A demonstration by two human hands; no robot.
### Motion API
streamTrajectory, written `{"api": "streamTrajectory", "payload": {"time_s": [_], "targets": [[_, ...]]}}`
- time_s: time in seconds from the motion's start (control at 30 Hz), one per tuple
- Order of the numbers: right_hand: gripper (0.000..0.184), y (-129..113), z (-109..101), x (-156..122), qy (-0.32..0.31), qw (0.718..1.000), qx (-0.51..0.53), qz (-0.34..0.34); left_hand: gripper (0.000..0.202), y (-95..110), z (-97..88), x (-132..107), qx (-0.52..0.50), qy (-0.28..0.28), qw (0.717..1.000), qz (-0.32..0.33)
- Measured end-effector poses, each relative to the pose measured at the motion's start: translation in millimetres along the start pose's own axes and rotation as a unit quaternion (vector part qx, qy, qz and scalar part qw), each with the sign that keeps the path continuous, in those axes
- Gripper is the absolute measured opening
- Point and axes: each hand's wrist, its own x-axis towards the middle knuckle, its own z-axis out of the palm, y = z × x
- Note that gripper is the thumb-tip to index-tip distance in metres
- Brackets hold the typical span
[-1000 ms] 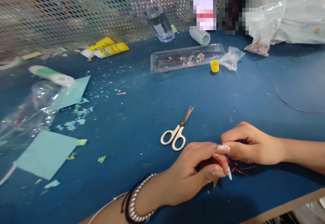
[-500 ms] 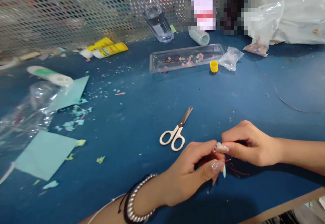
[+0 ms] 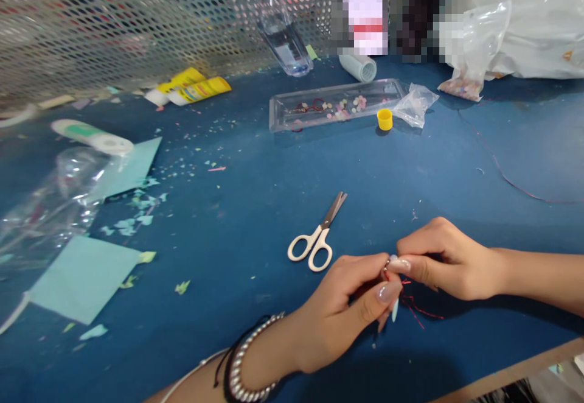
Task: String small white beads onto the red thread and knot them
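Low on the right, both hands meet over a small beaded red string. My left hand is closed, its thumb and fingers pinching the string. My right hand pinches it from the other side, thumb against a small pale bead. Loose red ends hang out below the fingers. Most of the beaded part is hidden by the fingertips. To the left of my hands lie white-handled scissors, blades slightly apart and pointing away.
Farther back lies a clear plastic tray with beads, beside a yellow cap and a small plastic bag. Blue paper, scraps and yellow glue tubes are on the left. A bottle leans against the mesh wall.
My left thumb has shifted slightly up and left, closer to its fingers. The loose red ends have swung a little to a new position. The scissors stay put.
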Motion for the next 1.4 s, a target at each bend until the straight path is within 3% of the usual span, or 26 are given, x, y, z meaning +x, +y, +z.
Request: {"api": "streamTrajectory", "payload": {"time_s": [0.63, 1.03, 1.27, 1.4], "targets": [[0.033, -0.5, 0.1, -0.8, -0.059, 0.998, -0.03, -0.015, 0.029, 3.1, 0.2, 2.3, 0.056, 0.019, 0.998, 0.001], [0.029, -2.5, 1.0, -0.8, -0.075, 0.996, -0.055, 0.004, 0.03, 3.8, 4.5, 3.9, 0.196, 0.12, 0.973, 0.005], [0.033, -4.7, -0.3, 0.0, -0.052, 0.995, 0.049, 0.067, 0.03, 1.8, 1.2, 1.4, 0.08, 0.064, 0.995, 0.017], [0.035, -4.7, -0.8, 0.0, -0.05, 0.993, 0.064, 0.081, 0.026, 2.5, 0.8, 1.2, 0.107, 0.075, 0.991, 0.008]]}}
